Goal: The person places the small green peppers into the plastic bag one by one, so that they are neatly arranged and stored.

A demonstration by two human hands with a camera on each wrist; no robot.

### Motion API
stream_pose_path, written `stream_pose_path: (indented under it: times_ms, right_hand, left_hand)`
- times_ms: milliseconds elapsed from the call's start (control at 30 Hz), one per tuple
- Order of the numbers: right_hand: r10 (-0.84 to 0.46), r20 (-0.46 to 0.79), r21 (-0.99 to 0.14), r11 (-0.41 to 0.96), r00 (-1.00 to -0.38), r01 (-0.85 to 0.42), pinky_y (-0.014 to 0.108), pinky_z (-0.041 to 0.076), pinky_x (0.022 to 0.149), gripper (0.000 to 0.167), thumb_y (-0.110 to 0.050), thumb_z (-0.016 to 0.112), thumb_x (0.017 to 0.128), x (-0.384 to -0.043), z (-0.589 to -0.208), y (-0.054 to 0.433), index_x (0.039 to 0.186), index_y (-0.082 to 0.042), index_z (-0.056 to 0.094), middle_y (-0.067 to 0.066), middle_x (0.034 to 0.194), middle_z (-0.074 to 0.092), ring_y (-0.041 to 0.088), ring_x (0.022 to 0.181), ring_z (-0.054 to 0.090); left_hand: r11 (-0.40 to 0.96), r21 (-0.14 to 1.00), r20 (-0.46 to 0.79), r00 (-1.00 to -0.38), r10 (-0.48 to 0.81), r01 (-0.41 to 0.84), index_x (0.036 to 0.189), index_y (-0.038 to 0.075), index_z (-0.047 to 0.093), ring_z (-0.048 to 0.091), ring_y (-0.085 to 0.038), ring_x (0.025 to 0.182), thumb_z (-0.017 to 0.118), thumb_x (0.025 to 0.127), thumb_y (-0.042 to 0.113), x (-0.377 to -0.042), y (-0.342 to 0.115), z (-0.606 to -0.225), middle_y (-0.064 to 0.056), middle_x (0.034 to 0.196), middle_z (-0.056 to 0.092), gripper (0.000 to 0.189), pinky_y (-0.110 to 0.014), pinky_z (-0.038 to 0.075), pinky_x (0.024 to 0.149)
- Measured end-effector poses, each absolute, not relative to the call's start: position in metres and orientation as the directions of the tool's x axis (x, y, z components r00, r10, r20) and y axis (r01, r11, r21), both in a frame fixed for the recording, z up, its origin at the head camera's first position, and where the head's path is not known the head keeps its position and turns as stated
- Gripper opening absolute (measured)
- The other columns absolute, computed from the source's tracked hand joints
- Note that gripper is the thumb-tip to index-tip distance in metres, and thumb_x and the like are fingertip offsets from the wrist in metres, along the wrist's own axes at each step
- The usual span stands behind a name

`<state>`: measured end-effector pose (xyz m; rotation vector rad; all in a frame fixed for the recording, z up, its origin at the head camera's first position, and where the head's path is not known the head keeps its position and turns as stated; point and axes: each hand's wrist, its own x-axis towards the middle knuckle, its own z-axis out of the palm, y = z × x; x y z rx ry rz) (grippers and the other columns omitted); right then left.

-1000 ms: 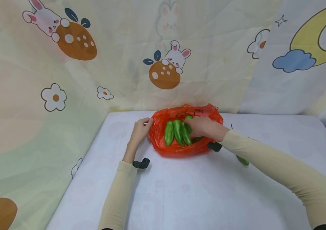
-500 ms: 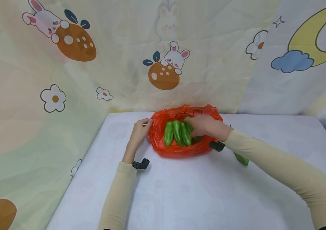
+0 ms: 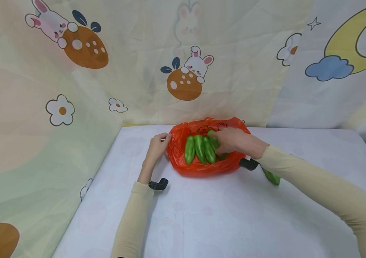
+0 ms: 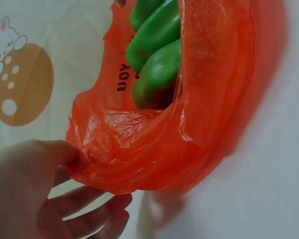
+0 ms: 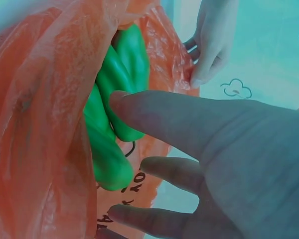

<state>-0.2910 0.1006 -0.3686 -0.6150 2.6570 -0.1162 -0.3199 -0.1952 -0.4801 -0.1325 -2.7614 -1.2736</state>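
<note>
A red plastic bag [image 3: 199, 171] lies on the white tabletop with its mouth open upward. Several green chili peppers [image 3: 189, 150] rest side by side inside it. My left hand [image 3: 155, 148] is at the bag's left side; in the left wrist view its thumb and forefinger pinch the red rim [image 4: 107, 169], the other fingers loose below. My right hand [image 3: 234, 139] hovers over the right part of the bag, beside the rightmost peppers. The right wrist view shows its thumb and fingers spread apart, with the thumb [image 5: 154, 117] in front of the peppers [image 5: 112, 172] and nothing gripped.
Another green pepper [image 3: 271, 177] lies on the table [image 3: 202, 222] to the right of the bag, partly covered by my right sleeve [image 3: 312, 182]. A printed cloth backdrop [image 3: 137, 71] hangs behind the table and along its left side.
My right hand has drawn back slightly to the right, exposing more of the peppers in the bag and of the loose pepper under the sleeve. The left hand stays at the rim.
</note>
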Motion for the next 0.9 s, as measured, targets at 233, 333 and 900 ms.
stream_pose_path:
  times_ms: [233,333,900]
  right_hand:
    - [-0.461,-0.369,-0.181,0.887,-0.807,-0.424,0.057,0.046,0.106,0.071,-0.031,0.072,0.09,-0.288,-0.365,0.111,0.153,-0.018,0.042,0.016,0.153,0.048,0.038,0.138,0.046]
    - [-0.472,-0.36,-0.188,0.882,-0.805,-0.433,0.057,0.045,0.107,0.069,-0.031,0.072,0.091,-0.286,-0.362,0.115,0.152,-0.015,0.044,0.017,0.152,0.048,0.037,0.136,0.047]
    - [-0.59,-0.281,-0.263,0.806,-0.757,-0.53,0.057,0.043,0.109,0.064,-0.025,0.073,0.091,-0.28,-0.347,0.141,0.148,-0.009,0.049,0.017,0.149,0.052,0.038,0.136,0.049]
  left_hand:
    - [0.644,0.756,0.121,-0.992,0.035,0.114,0.102,0.012,0.073,0.071,-0.024,0.097,0.051,0.103,0.036,-0.319,-0.195,-0.479,-0.008,0.101,0.074,0.033,-0.04,0.058,0.083]
    - [0.648,0.753,0.118,-0.992,0.035,0.113,0.102,0.012,0.073,0.071,-0.023,0.095,0.051,0.103,0.036,-0.319,-0.195,-0.479,-0.008,0.1,0.074,0.033,-0.038,0.058,0.082]
    - [0.643,0.757,0.116,-0.992,0.039,0.114,0.104,0.012,0.073,0.07,-0.025,0.1,0.051,0.104,0.037,-0.32,-0.195,-0.479,-0.008,0.102,0.074,0.033,-0.042,0.058,0.088]
